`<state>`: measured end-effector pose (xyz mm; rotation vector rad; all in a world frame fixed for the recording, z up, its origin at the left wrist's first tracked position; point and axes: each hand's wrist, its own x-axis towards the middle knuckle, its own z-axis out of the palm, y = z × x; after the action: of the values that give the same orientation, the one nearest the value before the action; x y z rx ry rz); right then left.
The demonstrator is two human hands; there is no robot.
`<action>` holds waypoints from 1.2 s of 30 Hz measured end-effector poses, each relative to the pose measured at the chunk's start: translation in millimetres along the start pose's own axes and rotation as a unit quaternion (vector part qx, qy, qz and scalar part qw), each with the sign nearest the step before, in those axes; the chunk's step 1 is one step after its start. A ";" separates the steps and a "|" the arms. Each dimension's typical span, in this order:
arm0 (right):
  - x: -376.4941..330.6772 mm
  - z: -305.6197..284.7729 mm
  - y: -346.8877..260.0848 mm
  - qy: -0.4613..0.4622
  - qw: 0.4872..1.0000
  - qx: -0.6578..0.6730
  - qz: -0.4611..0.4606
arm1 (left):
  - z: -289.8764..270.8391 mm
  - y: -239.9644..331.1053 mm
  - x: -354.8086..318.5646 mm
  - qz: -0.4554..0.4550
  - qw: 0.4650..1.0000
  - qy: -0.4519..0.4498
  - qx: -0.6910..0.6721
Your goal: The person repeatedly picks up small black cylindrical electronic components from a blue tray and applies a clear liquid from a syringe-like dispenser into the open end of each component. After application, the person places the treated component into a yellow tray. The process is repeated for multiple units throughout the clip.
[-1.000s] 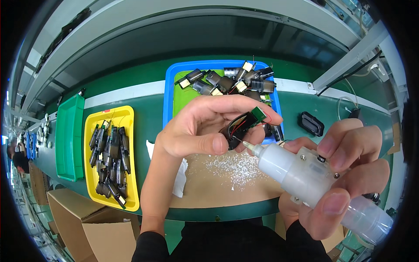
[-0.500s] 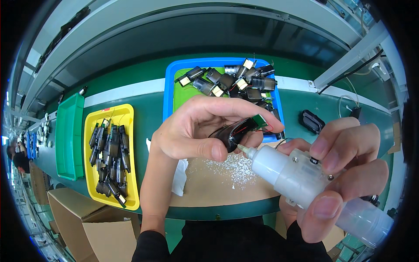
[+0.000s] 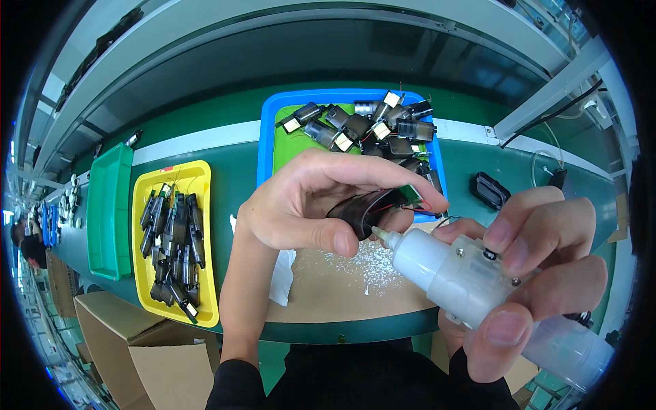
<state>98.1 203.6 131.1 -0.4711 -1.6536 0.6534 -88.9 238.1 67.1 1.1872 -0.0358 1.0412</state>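
Blue tray [image 3: 268, 137] just behind hands [image 3: 321, 205]

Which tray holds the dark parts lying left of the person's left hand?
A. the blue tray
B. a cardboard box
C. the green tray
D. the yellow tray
D: the yellow tray, left of the left hand, is filled with dark parts; the green tray beside it shows none.

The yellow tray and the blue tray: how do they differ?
The yellow tray lies to the left and runs long and narrow; the blue tray sits further back, in the middle, and looks wider. The yellow one holds slim dark parts lying mostly lengthwise; the blue one has a green floor and a loose heap of small motors, some with pale ends. Both rest on the green bench.
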 end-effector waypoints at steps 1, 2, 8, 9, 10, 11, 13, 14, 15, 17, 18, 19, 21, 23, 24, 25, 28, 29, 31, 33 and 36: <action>0.1 0.4 -0.9 0.000 1.000 -0.001 0.002 | -0.2 0.7 0.0 -0.002 1.000 -0.001 -0.001; 0.1 0.6 -0.7 0.000 1.000 0.000 0.002 | -0.4 0.9 -0.2 -0.003 1.000 -0.002 -0.001; -0.8 -0.3 -0.1 -0.006 1.000 -0.001 -0.001 | -1.5 1.6 -0.8 -0.008 1.000 -0.010 -0.008; -0.9 -0.5 -0.5 -0.008 1.000 -0.003 0.001 | -1.5 1.8 -1.1 -0.010 1.000 -0.011 -0.008; -0.4 -1.3 -1.2 -0.010 1.000 -0.005 0.003 | -1.4 1.6 -1.3 -0.011 1.000 -0.009 -0.008; -0.1 -1.4 -1.7 -0.009 1.000 -0.005 0.004 | 1.6 2.6 -0.7 -0.018 1.000 0.019 -0.006; -0.1 -0.5 -2.6 -0.003 1.000 -0.005 0.009 | 14.7 6.9 1.7 -0.039 0.994 0.100 0.001; 0.2 0.4 -2.5 0.000 1.000 -0.004 0.009 | 20.2 8.4 3.0 -0.052 0.987 0.154 0.005; 0.1 1.2 -2.6 0.003 1.000 -0.002 0.010 | 19.5 7.2 3.2 -0.047 0.987 0.151 0.009; 1.6 3.2 -2.6 0.005 1.000 0.002 0.006 | 18.1 6.0 2.4 -0.035 0.989 0.145 0.018; 1.6 3.7 -2.3 0.008 1.000 0.005 0.004 | 18.7 6.9 2.5 -0.036 0.989 0.145 0.018; 1.2 4.0 -1.6 0.012 1.000 0.008 0.002 | 19.5 7.9 3.1 -0.037 0.989 0.145 0.018; 0.9 4.9 -2.0 0.018 1.000 0.011 0.003 | 19.9 8.5 3.5 -0.038 0.989 0.144 0.018; 0.7 6.2 -2.6 0.019 1.000 0.011 0.006 | 19.1 7.8 2.6 -0.035 0.989 0.145 0.018; 0.7 6.5 -2.7 0.018 1.000 0.009 0.006 | 18.5 7.3 2.2 -0.035 0.989 0.143 0.017; 1.1 4.5 -2.1 0.013 1.000 0.005 0.005 | 18.3 6.6 2.9 -0.035 0.989 0.141 0.017; 0.8 5.4 -3.5 0.024 1.000 -0.008 0.012 | 18.9 6.3 3.1 -0.038 0.989 0.142 0.020; 0.6 6.7 -4.4 0.030 0.999 -0.013 0.016 | 19.0 6.6 2.8 -0.038 0.989 0.144 0.021; 0.1 8.6 -6.7 0.041 0.999 -0.024 0.026 | 19.6 6.8 2.3 -0.036 0.988 0.148 0.021; -0.3 8.4 -7.0 0.044 0.998 -0.023 0.030 | 20.6 7.2 1.9 -0.036 0.988 0.151 0.018; -0.7 6.5 -5.6 0.044 0.999 -0.009 0.024 | 21.8 8.0 2.7 -0.043 0.987 0.154 0.019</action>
<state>92.1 197.9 133.6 -0.5468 -1.5699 0.6438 -82.4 223.1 83.8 1.0412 0.2772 1.1431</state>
